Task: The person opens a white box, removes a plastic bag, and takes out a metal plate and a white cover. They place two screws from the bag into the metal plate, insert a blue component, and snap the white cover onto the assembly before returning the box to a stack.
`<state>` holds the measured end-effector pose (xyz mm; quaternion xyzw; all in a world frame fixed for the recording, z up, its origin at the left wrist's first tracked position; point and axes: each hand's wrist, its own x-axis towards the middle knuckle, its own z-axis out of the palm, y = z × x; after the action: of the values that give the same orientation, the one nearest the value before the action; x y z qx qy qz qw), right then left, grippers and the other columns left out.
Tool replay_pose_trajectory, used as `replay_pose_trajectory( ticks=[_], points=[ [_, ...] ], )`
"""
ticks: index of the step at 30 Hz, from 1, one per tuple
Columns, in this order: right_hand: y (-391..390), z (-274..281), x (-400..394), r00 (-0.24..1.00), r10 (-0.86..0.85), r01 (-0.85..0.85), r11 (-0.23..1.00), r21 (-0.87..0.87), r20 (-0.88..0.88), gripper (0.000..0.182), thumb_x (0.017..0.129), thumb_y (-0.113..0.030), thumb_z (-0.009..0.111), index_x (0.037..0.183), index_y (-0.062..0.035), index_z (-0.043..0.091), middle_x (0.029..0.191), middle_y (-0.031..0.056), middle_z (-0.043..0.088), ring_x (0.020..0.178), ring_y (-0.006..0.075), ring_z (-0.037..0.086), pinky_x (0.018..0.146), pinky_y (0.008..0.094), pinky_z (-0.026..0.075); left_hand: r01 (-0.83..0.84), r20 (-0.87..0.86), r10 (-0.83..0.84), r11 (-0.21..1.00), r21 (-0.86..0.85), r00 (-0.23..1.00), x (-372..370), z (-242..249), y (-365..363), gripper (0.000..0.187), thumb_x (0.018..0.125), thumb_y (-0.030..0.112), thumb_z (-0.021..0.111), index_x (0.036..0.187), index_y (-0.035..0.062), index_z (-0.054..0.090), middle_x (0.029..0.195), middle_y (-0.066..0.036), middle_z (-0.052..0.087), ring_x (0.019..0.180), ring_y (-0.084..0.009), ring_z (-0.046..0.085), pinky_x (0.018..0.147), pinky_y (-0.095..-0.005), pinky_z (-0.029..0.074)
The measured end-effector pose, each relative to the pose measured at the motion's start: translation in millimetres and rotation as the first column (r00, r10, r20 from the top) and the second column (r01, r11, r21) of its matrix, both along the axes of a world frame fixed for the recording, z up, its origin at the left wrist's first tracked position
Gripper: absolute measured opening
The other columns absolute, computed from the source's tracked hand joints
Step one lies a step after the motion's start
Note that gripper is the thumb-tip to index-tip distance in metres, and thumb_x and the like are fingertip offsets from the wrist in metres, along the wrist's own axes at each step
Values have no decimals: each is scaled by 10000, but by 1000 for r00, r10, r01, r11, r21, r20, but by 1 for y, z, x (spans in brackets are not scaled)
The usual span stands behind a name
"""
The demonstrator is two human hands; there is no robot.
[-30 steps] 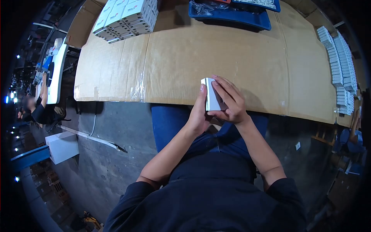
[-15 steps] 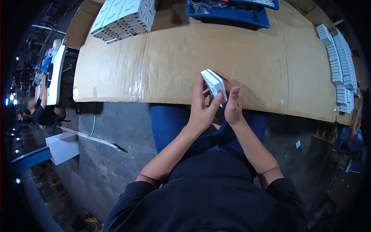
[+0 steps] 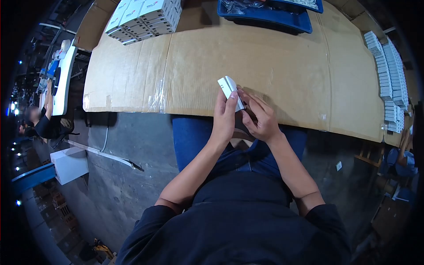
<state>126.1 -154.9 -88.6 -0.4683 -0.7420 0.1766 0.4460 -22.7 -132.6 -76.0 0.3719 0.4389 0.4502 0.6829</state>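
Note:
A small white cardboard box [image 3: 228, 90] is held tilted just over the near edge of the cardboard-covered table. My left hand [image 3: 225, 117] is closed around its left side, the thumb pressed on the face toward me. A gap shows between two white parts at the top of the box. My right hand [image 3: 262, 118] meets the box from the right, its fingertips on the right side and its thumb by the lower end. The far side of the box is hidden.
A stack of white boxes [image 3: 143, 20] stands at the back left of the table [image 3: 212, 57]. Blue trays [image 3: 269, 20] with plastic bags sit at the back. Rows of white boxes [image 3: 384, 66] line the right. Another person [image 3: 44, 121] works at a white table [image 3: 65, 81] on the left.
The white box has shifted left and turned, showing a different face. My left thumb has moved up onto it, and my right hand has rotated, its fingers now reaching toward the box.

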Motion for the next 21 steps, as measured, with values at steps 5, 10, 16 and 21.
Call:
replay_pose_trajectory(
  ticks=[5,10,16,21],
  points=[
    [-3,-8,-10,991,-112,109,993,49,77,418,969,-122,591,1336,79,615,1307,216,679,1108,372,701,963,437,569,-15,-18,14,999,-49,1000,8,-13,-3,398,1138,387,429,1321,53,542,999,-10,547,915,-82,499,803,-263,456],
    [-6,-14,-17,980,-185,176,979,105,80,417,953,-67,565,1337,88,612,1254,225,702,1058,364,727,900,414,599,-51,-15,51,999,-9,999,13,0,-9,372,1141,403,405,1189,63,549,878,23,508,780,-54,464,663,-241,412],
    [-7,-15,-22,981,-179,164,972,166,79,414,946,-37,552,1335,94,613,1262,224,702,1039,358,739,887,406,609,-63,0,63,998,-25,998,9,-2,-17,377,1139,409,404,1177,62,546,863,23,508,748,-49,463,628,-234,404],
    [-9,-19,-23,985,-166,157,974,166,43,414,957,-46,548,1345,85,610,1260,218,704,1042,358,740,894,411,609,-73,-12,73,997,-35,997,7,-5,-21,360,1137,378,410,1214,52,541,895,10,525,791,-60,484,673,-247,430]
  ],
)
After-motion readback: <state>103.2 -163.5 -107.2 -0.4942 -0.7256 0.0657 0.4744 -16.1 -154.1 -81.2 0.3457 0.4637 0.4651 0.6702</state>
